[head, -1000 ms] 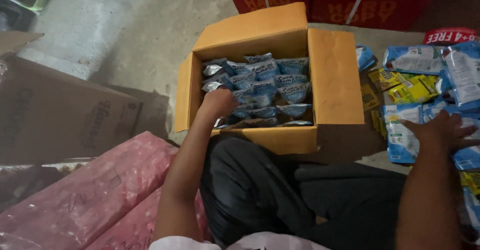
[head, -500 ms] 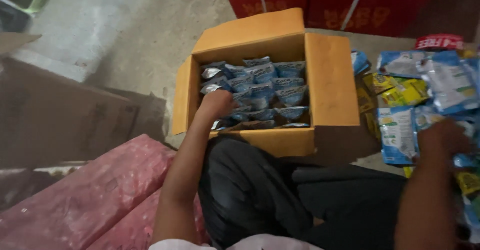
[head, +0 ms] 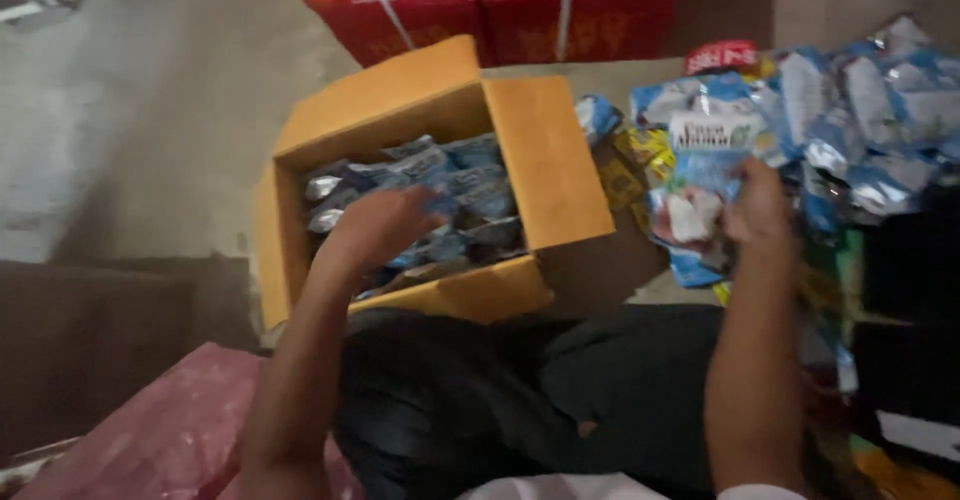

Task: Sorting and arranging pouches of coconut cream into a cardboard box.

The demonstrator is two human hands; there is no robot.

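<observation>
Blue packets (head: 430, 195) under left fingers (head: 400, 222), spread; right fingers (head: 745, 195) clasp a pouch (head: 700, 175).

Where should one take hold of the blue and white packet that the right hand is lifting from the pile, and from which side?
Probably by its top edge, from above. The blue and white packet lies flat on the pile of packets, so only its upper face and edges are free. The right hand already pinches it at one edge; the picture is blurred, so the exact hold is unclear.
</observation>
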